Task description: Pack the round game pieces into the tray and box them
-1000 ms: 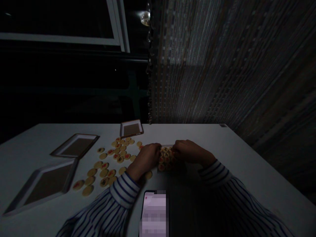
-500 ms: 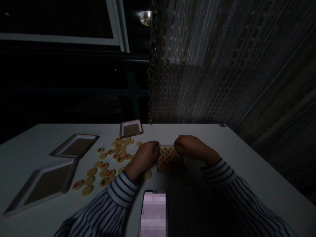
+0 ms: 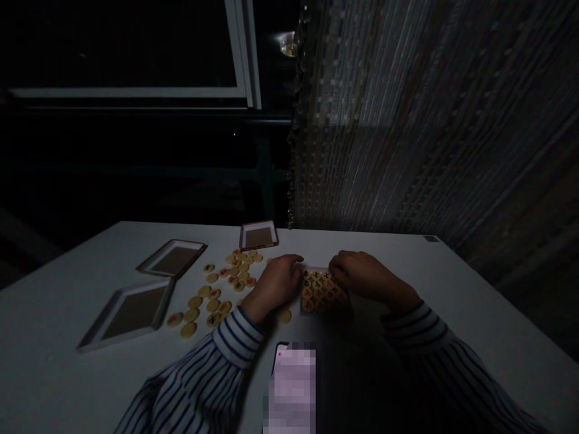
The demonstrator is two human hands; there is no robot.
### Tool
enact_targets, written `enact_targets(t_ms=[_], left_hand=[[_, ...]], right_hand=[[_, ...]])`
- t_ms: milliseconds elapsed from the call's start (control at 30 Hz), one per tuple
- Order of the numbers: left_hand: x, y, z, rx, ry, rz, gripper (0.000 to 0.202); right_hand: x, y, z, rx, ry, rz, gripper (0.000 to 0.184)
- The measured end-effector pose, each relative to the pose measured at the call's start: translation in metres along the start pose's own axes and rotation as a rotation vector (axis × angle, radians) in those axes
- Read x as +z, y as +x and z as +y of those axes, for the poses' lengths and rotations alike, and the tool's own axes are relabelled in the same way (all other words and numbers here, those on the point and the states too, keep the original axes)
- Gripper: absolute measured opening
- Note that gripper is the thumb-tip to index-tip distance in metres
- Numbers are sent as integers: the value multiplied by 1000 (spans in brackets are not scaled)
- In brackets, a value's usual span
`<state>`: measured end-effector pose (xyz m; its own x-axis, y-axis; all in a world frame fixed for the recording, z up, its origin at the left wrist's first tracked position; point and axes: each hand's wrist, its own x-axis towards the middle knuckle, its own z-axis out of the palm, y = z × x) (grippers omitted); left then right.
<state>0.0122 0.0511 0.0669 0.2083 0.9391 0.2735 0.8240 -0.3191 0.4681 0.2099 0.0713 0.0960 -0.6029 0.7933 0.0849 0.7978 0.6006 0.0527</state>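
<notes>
A small box [image 3: 304, 314] stands on the table in front of me, with rows of round Chinese chess pieces [image 3: 319, 293] lying in it, marked in black and red. My left hand [image 3: 277, 283] is at the box's left side, forefinger and thumb apart, holding nothing that I can see. Over the far right corner of the box, my right hand [image 3: 373, 276] has its fingers curled down together. Their tips hide that corner, and whatever they grip is out of sight. More loose Chinese chess pieces [image 3: 213, 305] are scattered left of my left hand, some partly behind my wrist.
Three shallow trays or lids lie on the white table [image 3: 398, 253]: a near-left one [image 3: 128, 307], one behind it [image 3: 173, 258], and a smaller one [image 3: 258, 237] at the back. A lit phone [image 3: 293, 392] lies near me. A bead curtain [image 3: 371, 120] hangs behind the table.
The view has swung a little left, so everything sits further right. My left forefinger and thumb have parted at the box's edge. The right hand stays at the far corner.
</notes>
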Motion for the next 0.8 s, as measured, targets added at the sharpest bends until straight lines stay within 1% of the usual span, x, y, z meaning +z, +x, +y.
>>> enact_targets(t_ms=[133,233,367,433,567,667,700,800], left_hand=[[-5,-8,-3,-12,1,28,32],[-14,-16,-7,-28,-5,54,31],[-26,-27,-16,-36,-59,123,31],[-32,-32,-24,-57,-78,175,31],[-45,-44,-45,-149,-127,227,36],[-55,-54,-62,-202,-149,267,36],[-58,-58,-67,-222,-151,294,37],[-64,-69,-80,-282,-186,322,39]], right_hand=[[-2,0,-2,-13,12,30,30],[-4,0,-5,-10,14,38,29],[-6,0,-9,-20,19,79,29],[-6,0,-12,-34,21,94,29],[-9,-1,-20,-43,27,133,28],[-11,-1,-27,-49,44,167,26],[-11,-1,-29,-52,54,176,26],[-10,0,-37,-68,83,188,26]])
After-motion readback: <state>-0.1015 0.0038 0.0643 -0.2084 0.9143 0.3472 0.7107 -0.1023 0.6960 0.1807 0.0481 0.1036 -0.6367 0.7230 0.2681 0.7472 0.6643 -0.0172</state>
